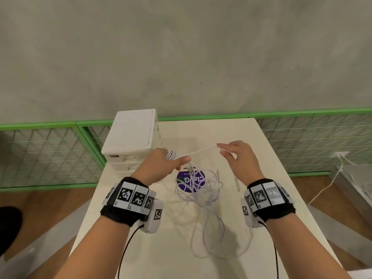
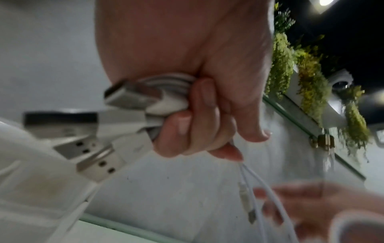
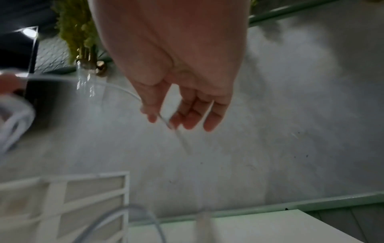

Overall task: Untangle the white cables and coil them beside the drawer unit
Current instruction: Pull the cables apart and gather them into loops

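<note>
My left hand [image 1: 182, 164] grips a small coil of white cable [image 1: 171, 155] just right of the white drawer unit [image 1: 130, 137]. In the left wrist view its fingers [image 2: 187, 125] curl round the bundle, and several USB plugs [image 2: 93, 154] stick out. One strand [image 1: 201, 152] runs taut to my right hand [image 1: 221, 149], which pinches it between thumb and forefinger [image 3: 151, 115]. Below both hands, the tangle of white cables [image 1: 201, 192] lies on the table [image 1: 141, 248], partly over a purple round sticker [image 1: 190, 181].
The drawer unit stands at the table's back left corner. A green mesh fence [image 1: 50, 154] runs behind and beside the table, under a grey wall. A separate white cable [image 1: 332, 178] trails on the floor at right. A loose cable end [image 1: 237, 184] lies right of the tangle.
</note>
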A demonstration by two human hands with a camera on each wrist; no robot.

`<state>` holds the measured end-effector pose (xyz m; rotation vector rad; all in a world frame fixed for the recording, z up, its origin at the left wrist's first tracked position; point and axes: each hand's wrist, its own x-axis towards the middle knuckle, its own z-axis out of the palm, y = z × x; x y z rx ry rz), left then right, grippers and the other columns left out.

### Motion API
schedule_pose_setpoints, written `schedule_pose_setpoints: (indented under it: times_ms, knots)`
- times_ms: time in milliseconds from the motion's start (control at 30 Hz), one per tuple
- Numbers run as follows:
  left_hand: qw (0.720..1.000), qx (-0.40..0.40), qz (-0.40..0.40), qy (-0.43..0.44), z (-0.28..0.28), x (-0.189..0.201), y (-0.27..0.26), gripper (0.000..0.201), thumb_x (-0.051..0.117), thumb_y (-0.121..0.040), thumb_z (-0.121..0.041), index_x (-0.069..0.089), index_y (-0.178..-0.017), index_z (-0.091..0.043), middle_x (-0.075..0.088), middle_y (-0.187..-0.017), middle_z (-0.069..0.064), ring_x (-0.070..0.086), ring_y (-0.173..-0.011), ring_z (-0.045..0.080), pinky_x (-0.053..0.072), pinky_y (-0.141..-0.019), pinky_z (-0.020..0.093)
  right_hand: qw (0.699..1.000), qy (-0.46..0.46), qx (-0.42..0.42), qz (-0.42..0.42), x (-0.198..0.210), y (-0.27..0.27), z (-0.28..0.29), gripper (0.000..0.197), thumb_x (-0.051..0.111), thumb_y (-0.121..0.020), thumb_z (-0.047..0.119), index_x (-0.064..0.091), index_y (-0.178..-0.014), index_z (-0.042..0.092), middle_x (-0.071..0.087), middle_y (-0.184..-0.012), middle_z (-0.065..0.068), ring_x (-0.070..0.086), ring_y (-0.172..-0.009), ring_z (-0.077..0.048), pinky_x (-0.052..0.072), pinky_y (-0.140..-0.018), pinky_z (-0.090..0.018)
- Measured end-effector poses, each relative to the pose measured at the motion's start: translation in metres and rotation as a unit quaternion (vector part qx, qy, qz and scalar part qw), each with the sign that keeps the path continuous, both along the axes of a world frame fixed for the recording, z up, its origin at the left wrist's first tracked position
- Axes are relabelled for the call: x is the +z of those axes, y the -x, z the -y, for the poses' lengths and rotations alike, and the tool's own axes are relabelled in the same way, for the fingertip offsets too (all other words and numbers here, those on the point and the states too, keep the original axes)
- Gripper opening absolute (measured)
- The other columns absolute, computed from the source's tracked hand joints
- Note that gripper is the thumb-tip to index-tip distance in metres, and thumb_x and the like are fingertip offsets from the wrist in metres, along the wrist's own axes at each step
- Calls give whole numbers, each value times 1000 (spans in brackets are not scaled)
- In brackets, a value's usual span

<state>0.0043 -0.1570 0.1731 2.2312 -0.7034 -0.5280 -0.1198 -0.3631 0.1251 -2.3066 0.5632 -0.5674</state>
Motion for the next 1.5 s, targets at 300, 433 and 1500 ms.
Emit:
schedule_pose_setpoints:
  times_ms: [300,433,1500]
  knots:
    - [996,13,1,85,20,23,13,45,61,-86,-49,54,-60,-12,48,-45,-3,41,-33,6,32,-46,24,977,-164,133,38,8,-3,-61,27,59,-84,47,61,-105,30,67,-91,11,62,-85,-2,48,-76,-18]
    - [981,63,-32,182,18,28,9,43,62,-87,-43,52,-59,-12,45,-42,-2,36,-30,6,31,-46,24,984,-143,105,-21,-23,-2,-45,16,51,-94,34,67,-95,32,69,-76,4,65,-70,-10,53,-77,-32]
    - [969,71,-39,233,11,45,11,45,57,-86,-48,53,-60,-12,44,-40,-6,36,-35,9,33,-43,21,962,-252,109,-7,-32,8,-52,13,57,-93,21,68,-86,20,61,-60,16,50,-57,3,37,-59,-13]
